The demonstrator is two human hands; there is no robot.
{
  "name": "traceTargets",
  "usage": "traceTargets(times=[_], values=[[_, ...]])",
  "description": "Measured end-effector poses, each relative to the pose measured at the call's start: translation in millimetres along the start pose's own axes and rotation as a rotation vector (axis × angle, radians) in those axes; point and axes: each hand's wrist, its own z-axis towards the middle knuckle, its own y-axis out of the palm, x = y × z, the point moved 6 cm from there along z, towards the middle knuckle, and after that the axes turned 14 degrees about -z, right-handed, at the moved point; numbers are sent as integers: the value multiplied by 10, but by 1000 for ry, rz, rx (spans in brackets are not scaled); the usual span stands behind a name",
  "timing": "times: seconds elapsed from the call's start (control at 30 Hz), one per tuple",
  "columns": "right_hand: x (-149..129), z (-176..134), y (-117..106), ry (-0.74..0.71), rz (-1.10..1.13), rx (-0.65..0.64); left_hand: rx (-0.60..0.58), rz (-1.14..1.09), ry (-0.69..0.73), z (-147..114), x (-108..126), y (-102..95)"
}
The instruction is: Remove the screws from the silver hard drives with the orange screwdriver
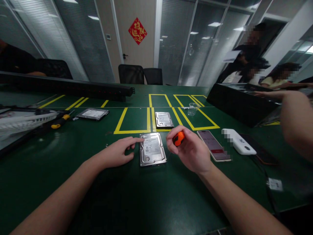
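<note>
A silver hard drive lies label up on the green table in front of me. The extended index finger of my left hand touches its upper left edge, with the thumb apart and nothing in that hand. To the right of the drive, my right hand is closed around a screwdriver. Only the rounded orange and black end of its handle shows clearly; I cannot make out the tip. Just beyond the near drive rests a second hard drive, beside yellow tape lines.
Another hard drive and a yellow-black screwdriver lie to the left. On the right are a phone, a white device and a black case, with another person's arm over it. A clear cup stands farther back.
</note>
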Motion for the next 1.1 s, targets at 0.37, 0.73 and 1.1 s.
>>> traceTargets(times=[0.37, 0.73, 1.1], values=[[27, -15, -13, -7, -22, -10, 1, -9, -8, 10, -2, 3], [37, -10, -19, 23, -47, 11, -8, -15, -15, -6, 12, 1], [3, 4, -32, 10, -38, 39, 0, -8, -4, 5, 6, 5]])
